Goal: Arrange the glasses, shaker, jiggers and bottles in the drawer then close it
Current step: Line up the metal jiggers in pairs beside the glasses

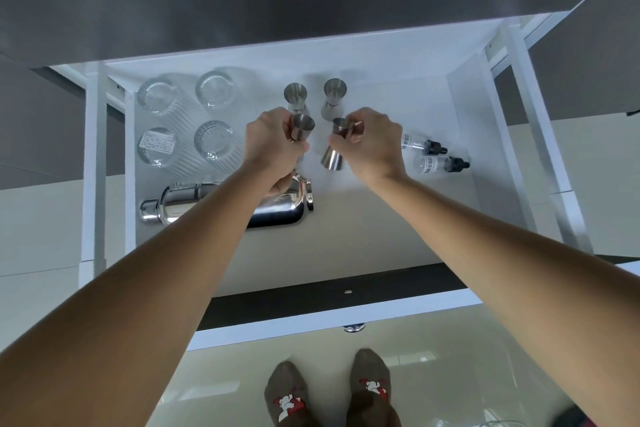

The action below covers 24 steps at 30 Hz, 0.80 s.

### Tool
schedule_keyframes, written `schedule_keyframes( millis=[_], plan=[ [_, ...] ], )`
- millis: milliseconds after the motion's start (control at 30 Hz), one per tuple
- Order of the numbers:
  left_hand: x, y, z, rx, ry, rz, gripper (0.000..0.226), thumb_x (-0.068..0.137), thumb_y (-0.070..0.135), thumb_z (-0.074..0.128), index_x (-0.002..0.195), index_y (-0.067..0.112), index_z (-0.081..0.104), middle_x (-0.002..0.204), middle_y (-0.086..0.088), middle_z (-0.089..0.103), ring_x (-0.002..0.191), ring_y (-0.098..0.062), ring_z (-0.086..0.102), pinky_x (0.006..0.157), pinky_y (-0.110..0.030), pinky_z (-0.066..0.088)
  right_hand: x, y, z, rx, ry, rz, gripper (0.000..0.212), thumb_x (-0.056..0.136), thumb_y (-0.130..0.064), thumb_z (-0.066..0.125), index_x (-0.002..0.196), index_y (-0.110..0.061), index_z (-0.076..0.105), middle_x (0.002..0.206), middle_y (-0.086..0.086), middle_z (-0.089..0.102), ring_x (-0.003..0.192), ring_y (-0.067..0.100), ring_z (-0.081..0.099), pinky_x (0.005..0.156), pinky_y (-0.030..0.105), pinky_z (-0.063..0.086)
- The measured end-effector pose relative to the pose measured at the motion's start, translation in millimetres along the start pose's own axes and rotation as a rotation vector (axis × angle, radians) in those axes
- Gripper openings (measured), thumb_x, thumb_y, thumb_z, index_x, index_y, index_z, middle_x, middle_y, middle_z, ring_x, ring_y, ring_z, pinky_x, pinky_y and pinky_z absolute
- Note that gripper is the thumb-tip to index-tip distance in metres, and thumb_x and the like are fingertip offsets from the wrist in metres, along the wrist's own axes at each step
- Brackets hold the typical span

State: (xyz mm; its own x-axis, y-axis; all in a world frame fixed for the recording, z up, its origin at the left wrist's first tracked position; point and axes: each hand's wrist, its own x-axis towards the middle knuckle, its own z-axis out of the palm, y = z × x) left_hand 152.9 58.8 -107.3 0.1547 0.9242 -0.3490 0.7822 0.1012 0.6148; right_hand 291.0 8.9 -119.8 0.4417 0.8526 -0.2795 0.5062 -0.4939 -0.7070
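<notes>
Placing jiggers, by the look of it: the left hand [273,142] is closed round one jigger [302,126], the right hand [374,142] round another [337,146], both held over the middle of the open drawer [388,204] and just near of two jiggers already standing upright at the far side, one [295,95] to the left and one [335,97] to the right. Drawer contents, left to right: four glasses in a square at the far left, two far ( [157,95], [216,88]) and two nearer ( [157,146], [214,140]), the near-left one bearing a label; a shaker [194,204] lying on its side near them, partly under the left forearm; two dropper bottles ( [420,144], [440,163]) lying flat at the right, just beside each other. Whether the held jiggers touch the drawer floor cannot be told. Next move, as I judge it: set both down upright in a second row, clear of the standing pair, then withdraw and push the drawer shut by its knob [354,328] at the near edge. Task appears nearly done.
</notes>
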Motion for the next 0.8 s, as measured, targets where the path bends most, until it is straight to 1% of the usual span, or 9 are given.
schedule_keyframes(
  millis=[67,167,267,400,467,567,633,700,800],
  plan=[
    [-1.8,-0.7,-1.4,-0.022,0.02,0.007,0.03,0.072,0.011,0.076,0.1,0.009,0.065,0.099,-0.01,0.073,0.096,-0.027,0.068,0.087,-0.041,0.055,-0.8,-1.2,-0.6,-0.022,-0.018,-0.109,0.027,0.073,-0.02,0.07,0.098,-0.011,0.064,0.089,0.008,0.074,0.082,0.024,0.07,0.082,0.035,0.056],
    [-3.9,-2.1,-0.2,-0.009,0.041,0.016,0.03,0.072,0.011,0.076,0.099,0.009,0.064,0.099,-0.01,0.072,0.095,-0.028,0.067,0.085,-0.042,0.055,-1.0,-0.9,5.7,-0.073,-0.039,-0.228,0.027,0.072,-0.015,0.068,0.097,-0.009,0.06,0.088,0.008,0.073,0.08,0.03,0.069,0.077,0.045,0.057],
    [-3.9,-1.9,1.5,0.02,0.038,0.041,0.032,0.071,0.012,0.077,0.099,0.007,0.064,0.097,-0.012,0.071,0.093,-0.03,0.066,0.082,-0.041,0.055,-1.5,1.3,8.1,-0.09,-0.035,-0.285,0.027,0.074,-0.012,0.067,0.099,-0.008,0.058,0.088,0.009,0.072,0.081,0.032,0.067,0.076,0.046,0.056],
    [-4.9,-1.9,2.3,0.046,0.027,0.054,0.037,0.072,0.016,0.079,0.102,0.006,0.061,0.1,-0.012,0.069,0.096,-0.03,0.064,0.079,-0.037,0.053,-6.0,5.4,-0.4,-0.103,-0.061,-0.247,0.038,0.076,-0.01,0.069,0.11,-0.006,0.052,0.098,0.011,0.07,0.091,0.03,0.064,0.08,0.039,0.053],
    [-6.5,0.3,-0.4,0.042,0.033,0.022,0.043,0.072,0.015,0.08,0.108,0.006,0.058,0.105,-0.012,0.067,0.096,-0.027,0.063,0.077,-0.034,0.053,-9.3,9.5,-10.5,-0.139,-0.083,-0.192,0.047,0.077,-0.009,0.068,0.118,-0.008,0.046,0.095,0.011,0.064,0.091,0.03,0.061,0.077,0.037,0.052],
    [-18.2,12.9,-9.7,0.162,0.09,0.015,0.049,0.073,0.002,0.074,0.115,0.0,0.049,0.113,-0.014,0.059,0.089,-0.021,0.051,0.066,-0.022,0.038,-11.9,25.0,-36.2,-0.225,-0.085,-0.027,0.036,0.082,-0.016,0.063,0.115,-0.012,0.049,0.084,0.007,0.062,0.082,0.029,0.061,0.07,0.034,0.051],
    [-31.0,25.3,-14.0,0.205,0.215,0.133,0.048,0.072,-0.005,0.067,0.116,0.0,0.048,0.119,-0.015,0.054,0.097,-0.024,0.052,0.07,-0.02,0.037,-13.6,42.6,-55.7,-0.304,-0.09,0.055,0.029,0.088,-0.02,0.057,0.114,-0.008,0.051,0.086,0.009,0.062,0.081,0.029,0.057,0.068,0.031,0.045],
    [-43.4,41.0,-9.5,0.214,0.308,0.315,0.044,0.074,-0.004,0.061,0.115,0.003,0.049,0.12,-0.013,0.053,0.105,-0.028,0.052,0.082,-0.029,0.044,-15.6,60.3,-72.2,-0.361,-0.09,0.09,0.028,0.092,-0.023,0.051,0.114,-0.006,0.051,0.097,0.014,0.066,0.089,0.034,0.06,0.074,0.035,0.049],
    [-49.3,67.7,16.9,0.159,0.2,0.557,0.041,0.076,-0.007,0.055,0.115,0.006,0.055,0.118,-0.01,0.053,0.105,-0.027,0.052,0.078,-0.036,0.05,-18.4,79.2,-84.8,-0.332,-0.14,0.181,0.03,0.095,-0.029,0.044,0.119,-0.013,0.053,0.106,0.015,0.067,0.093,0.038,0.062,0.079,0.044,0.056]
  ],
)
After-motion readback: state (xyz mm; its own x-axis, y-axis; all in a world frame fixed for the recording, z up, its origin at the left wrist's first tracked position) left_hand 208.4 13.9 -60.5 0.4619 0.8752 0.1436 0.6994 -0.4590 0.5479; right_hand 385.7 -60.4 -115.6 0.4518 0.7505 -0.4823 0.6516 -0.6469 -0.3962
